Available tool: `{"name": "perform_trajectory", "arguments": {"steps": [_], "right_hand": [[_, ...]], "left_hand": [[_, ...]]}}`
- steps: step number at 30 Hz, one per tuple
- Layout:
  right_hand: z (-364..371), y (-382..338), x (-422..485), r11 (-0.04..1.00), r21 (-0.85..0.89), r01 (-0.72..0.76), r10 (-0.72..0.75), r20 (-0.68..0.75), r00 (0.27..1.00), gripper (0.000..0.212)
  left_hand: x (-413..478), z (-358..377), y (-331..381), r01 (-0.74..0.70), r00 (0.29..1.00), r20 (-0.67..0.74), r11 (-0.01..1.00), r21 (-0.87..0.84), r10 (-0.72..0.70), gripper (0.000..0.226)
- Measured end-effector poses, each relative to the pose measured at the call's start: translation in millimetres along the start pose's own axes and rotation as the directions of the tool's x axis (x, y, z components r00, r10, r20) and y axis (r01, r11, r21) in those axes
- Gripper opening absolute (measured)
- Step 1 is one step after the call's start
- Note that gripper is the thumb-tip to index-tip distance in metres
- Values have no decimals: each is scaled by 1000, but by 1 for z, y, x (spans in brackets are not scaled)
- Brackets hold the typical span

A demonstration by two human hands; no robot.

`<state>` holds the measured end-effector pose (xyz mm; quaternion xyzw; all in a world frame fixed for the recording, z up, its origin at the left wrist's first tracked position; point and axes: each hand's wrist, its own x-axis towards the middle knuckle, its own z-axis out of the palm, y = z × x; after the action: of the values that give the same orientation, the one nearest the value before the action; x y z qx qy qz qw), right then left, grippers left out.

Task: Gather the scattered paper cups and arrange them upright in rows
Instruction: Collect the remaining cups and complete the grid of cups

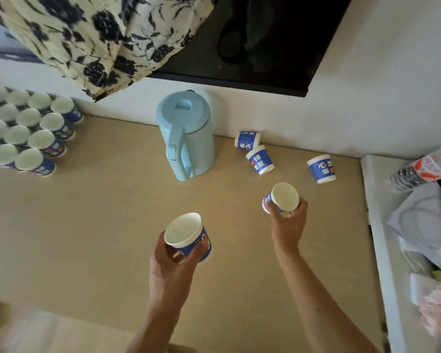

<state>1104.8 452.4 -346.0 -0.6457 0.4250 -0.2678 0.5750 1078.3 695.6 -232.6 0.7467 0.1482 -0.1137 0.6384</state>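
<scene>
Left hand [173, 256] curled round a paper cup [186, 235] held mouth up, right hand [288, 220] gripping a second cup [284, 200] by its side, three loose cups [260, 160] just beyond the right hand, blue kettle [186, 138] beyond the left, rows of upright cups [36, 133] well off to its left

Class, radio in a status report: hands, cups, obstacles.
Left hand holds one cup, right hand a second cup. Three loose cups beyond, rows at left. Kettle stands between.
</scene>
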Motion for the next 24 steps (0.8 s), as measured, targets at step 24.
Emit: {"name": "perform_trajectory", "arguments": {"steps": [24], "right_hand": [[154, -103, -410, 955, 217, 201, -295, 637, 712, 59]], "left_hand": [[-58, -366, -10, -235, 940, -286, 961, -147, 186, 50]]}}
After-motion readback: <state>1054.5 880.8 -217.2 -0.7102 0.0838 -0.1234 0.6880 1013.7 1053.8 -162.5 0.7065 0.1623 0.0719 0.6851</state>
